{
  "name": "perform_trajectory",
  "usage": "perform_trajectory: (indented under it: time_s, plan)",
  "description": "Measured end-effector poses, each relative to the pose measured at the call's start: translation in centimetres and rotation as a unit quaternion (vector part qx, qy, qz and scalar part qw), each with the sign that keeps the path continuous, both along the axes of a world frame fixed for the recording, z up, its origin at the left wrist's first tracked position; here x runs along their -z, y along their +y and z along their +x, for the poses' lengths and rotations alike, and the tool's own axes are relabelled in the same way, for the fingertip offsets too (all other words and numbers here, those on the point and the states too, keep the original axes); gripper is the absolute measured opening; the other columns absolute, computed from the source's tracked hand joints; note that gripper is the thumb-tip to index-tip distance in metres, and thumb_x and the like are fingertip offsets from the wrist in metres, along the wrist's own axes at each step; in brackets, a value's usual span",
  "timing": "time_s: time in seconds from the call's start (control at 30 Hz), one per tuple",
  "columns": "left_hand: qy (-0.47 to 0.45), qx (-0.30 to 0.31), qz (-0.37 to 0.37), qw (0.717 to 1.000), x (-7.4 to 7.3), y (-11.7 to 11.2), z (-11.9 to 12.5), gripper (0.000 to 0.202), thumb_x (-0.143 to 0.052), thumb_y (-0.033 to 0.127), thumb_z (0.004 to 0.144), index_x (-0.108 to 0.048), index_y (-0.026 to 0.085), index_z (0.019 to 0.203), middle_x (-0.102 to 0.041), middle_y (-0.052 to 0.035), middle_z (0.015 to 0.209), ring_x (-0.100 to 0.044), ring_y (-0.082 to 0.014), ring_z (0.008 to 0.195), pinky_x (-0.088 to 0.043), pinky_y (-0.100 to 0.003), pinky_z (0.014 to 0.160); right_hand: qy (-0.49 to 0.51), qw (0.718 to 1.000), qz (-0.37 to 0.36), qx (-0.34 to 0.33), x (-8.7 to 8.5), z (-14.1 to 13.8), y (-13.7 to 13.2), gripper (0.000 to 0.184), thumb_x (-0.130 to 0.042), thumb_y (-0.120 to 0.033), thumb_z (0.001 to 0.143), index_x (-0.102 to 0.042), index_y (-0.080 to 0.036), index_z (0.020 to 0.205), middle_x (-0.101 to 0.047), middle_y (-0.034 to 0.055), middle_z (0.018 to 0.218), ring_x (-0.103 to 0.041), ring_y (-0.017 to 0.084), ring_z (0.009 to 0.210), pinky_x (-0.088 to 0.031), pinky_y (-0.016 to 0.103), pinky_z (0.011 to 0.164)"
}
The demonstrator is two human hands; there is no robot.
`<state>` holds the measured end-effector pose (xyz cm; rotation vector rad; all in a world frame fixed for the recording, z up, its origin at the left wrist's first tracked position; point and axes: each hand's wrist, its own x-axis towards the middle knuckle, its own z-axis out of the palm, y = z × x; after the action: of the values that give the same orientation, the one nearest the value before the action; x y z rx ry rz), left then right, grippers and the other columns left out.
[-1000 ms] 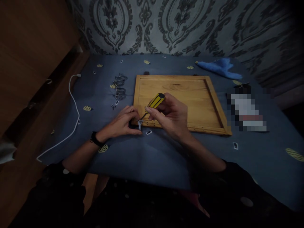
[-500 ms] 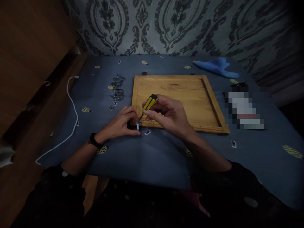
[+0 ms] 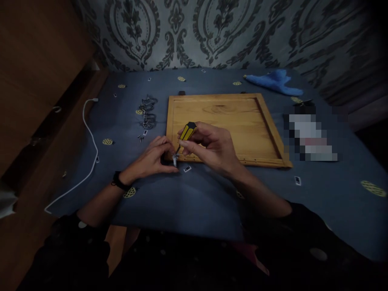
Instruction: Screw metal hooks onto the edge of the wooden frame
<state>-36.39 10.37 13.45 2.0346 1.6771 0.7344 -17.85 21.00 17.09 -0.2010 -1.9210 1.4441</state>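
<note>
My right hand (image 3: 214, 147) is closed around a yellow-and-black screwdriver (image 3: 187, 133), its shaft angled down to the left. The tip meets a small metal hinge-like fitting (image 3: 175, 161) at the near left corner of a framed wooden panel (image 3: 218, 131). My left hand (image 3: 153, 159) curls about that corner, its thumb and forefinger on either side of the fitting. How firmly it grips is partly hidden by the fingers. A row of small holes runs along the panel's near edge.
Left of the panel lie several metal fittings (image 3: 148, 117) and a few loose screws (image 3: 140, 138). A white cable (image 3: 96, 147) curves along the left side. At the back right is a blue cloth (image 3: 274, 82), with a blurred-out item (image 3: 312, 137) nearer. Patterned blue fabric (image 3: 197, 206) covers the surface.
The view has shifted slightly. My right hand and the screwdriver handle have turned a little, with the tip still at the fitting. My left hand keeps its place at the corner.
</note>
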Motion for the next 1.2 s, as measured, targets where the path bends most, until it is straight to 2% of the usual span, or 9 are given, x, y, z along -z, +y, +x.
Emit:
perform_trajectory:
  time_s: [0.17, 0.23, 0.43, 0.8, 1.0, 1.2]
  plan:
    - [0.001, -0.004, -0.006, 1.0, 0.0, 0.0, -0.1, 0.048, -0.081, 0.06, 0.077, -0.062, 0.019, 0.093, -0.061, -0.0051, 0.105, -0.053, -0.025, 0.1, -0.045, -0.038, 0.092, 0.058, 0.991, 0.009, 0.12, -0.2, 0.1, -0.4, 0.022, -0.081, -0.032, 0.087, -0.061, -0.023, 0.084, -0.064, -0.0047, 0.076, -0.062, 0.009, 0.055, -0.056, 0.024, 0.05]
    - [-0.003, 0.0, -0.007, 1.0, 0.0, 0.0, -0.1, 0.048, -0.081, 0.06, 0.078, -0.064, 0.02, 0.098, -0.062, -0.0053, 0.108, -0.054, -0.025, 0.102, -0.045, -0.039, 0.093, 0.067, 0.988, 0.005, 0.14, -0.4, 0.2, -0.4, 0.021, -0.081, -0.03, 0.087, -0.061, -0.025, 0.086, -0.064, -0.0046, 0.078, -0.062, 0.009, 0.055, -0.057, 0.025, 0.051]
    - [-0.012, 0.005, 0.008, 1.0, 0.1, -0.1, -0.2, 0.048, -0.081, 0.06, 0.078, -0.064, 0.019, 0.097, -0.063, -0.0051, 0.106, -0.055, -0.0245, 0.101, -0.045, -0.038, 0.093, 0.02, 0.995, -0.014, 0.094, 0.2, -0.2, -0.2, 0.031, -0.082, -0.038, 0.085, -0.055, -0.024, 0.08, -0.061, -0.005, 0.071, -0.063, 0.012, 0.056, -0.056, 0.028, 0.052]
    - [-0.007, 0.004, 0.001, 1.0, -0.1, -0.1, -0.1, 0.046, -0.082, 0.057, 0.078, -0.063, 0.019, 0.095, -0.062, -0.0054, 0.107, -0.054, -0.0249, 0.102, -0.044, -0.037, 0.091, 0.009, 0.996, -0.017, 0.088, 1.0, -0.4, -0.1, 0.033, -0.08, -0.043, 0.086, -0.054, -0.023, 0.082, -0.062, -0.006, 0.071, -0.063, 0.011, 0.058, -0.055, 0.026, 0.054]
    - [-0.014, 0.002, 0.008, 1.0, -0.1, -0.1, 0.0, 0.046, -0.082, 0.057, 0.078, -0.063, 0.019, 0.095, -0.062, -0.0047, 0.104, -0.054, -0.0242, 0.099, -0.044, -0.038, 0.091, -0.008, 0.994, 0.039, 0.103, 1.0, -0.2, 0.0, 0.036, -0.081, -0.045, 0.085, -0.053, -0.024, 0.079, -0.058, -0.0056, 0.067, -0.059, 0.011, 0.058, -0.053, 0.027, 0.057]
    - [-0.004, -0.001, -0.012, 1.0, -0.3, 0.0, 0.0, 0.046, -0.081, 0.058, 0.078, -0.062, 0.019, 0.094, -0.061, -0.0042, 0.104, -0.053, -0.0236, 0.099, -0.043, -0.037, 0.091, -0.024, 0.993, 0.091, 0.072, 0.5, 0.1, 0.5, 0.027, -0.077, -0.044, 0.089, -0.062, -0.022, 0.086, -0.062, -0.0016, 0.077, -0.06, 0.013, 0.066, -0.051, 0.029, 0.06]
